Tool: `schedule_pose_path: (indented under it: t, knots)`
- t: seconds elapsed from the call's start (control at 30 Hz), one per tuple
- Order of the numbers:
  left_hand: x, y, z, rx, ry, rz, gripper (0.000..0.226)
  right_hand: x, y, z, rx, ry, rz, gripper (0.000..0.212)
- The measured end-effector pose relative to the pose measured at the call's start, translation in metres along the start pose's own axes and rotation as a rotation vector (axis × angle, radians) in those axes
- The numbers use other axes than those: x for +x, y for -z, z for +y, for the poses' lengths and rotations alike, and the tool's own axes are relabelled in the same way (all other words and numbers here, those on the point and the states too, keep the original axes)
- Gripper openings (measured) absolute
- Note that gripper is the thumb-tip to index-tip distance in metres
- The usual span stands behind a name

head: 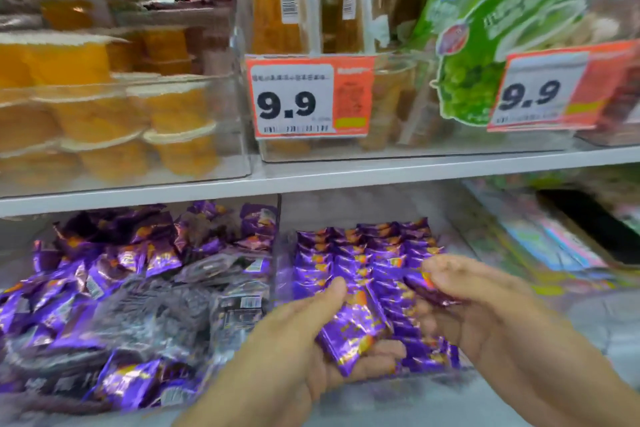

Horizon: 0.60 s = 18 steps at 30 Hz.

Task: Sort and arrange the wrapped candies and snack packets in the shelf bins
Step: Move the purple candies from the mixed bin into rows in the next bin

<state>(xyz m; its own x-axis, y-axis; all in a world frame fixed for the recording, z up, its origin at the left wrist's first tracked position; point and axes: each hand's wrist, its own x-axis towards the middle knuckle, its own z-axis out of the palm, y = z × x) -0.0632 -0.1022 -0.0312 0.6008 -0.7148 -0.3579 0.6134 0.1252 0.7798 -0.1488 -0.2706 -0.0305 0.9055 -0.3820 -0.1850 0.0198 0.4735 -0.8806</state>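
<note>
From your head view, your left hand lies palm up at the front of the right bin, its fingers curled under a purple candy and the thumb laid along the wrapper's far edge, so the hand grips that piece. Your right hand is just to the right of it, and its fingers bend round and pinch a second candy, a purple wrapper with an orange patch; motion blur hides how far the wrapper goes into the palm. Beyond both sets of fingers, the right bin holds neat rows of the same purple candies, standing on edge and touching each other. To the left of your left fingers, past a clear divider, the left bin holds a loose heap of purple packets, some face up and some showing barcodes. Above your fingers runs a white shelf. On it stand orange jelly cups stacked in a clear box at the left, tall yellow packs in the middle, and a green bag at the right. Two orange price tags reading 9.9 hang along the bin fronts. Further right of your right fingers, pale packets lie on the lower shelf, too blurred to tell.
</note>
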Motion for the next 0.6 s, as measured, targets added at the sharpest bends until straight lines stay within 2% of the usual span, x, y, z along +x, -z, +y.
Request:
schedule_pose_path:
  t: [0.07, 0.17, 0.23, 0.3, 0.33, 0.5, 0.6]
  knots:
    - [0.010, -0.006, -0.009, -0.026, 0.056, 0.012, 0.058, -0.005, 0.015, -0.001, -0.043, 0.024, -0.060, 0.075]
    - [0.019, -0.013, -0.017, -0.004, 0.097, 0.014, 0.063, -0.014, 0.025, -0.005, -0.218, 0.117, -0.193, 0.037]
    - [0.022, -0.020, -0.021, 0.027, 0.083, -0.019, 0.053, -0.021, 0.027, -0.004, -0.445, 0.238, -0.198, 0.017]
    - [0.022, -0.024, -0.024, 0.109, 0.029, -0.068, 0.030, -0.025, 0.031, 0.001, -0.579, 0.301, -0.153, 0.023]
    - [0.022, -0.025, -0.026, 0.149, -0.006, -0.065, 0.023, -0.026, 0.031, 0.001, -0.568, 0.295, -0.119, 0.026]
    - [0.023, -0.023, -0.027, 0.169, -0.066, -0.079, 0.032, -0.023, 0.041, -0.007, -0.486, 0.194, -0.056, 0.068]
    - [0.022, -0.022, -0.030, 0.137, -0.046, -0.052, 0.035, -0.019, 0.045, -0.008, -0.506, 0.180, -0.054, 0.058]
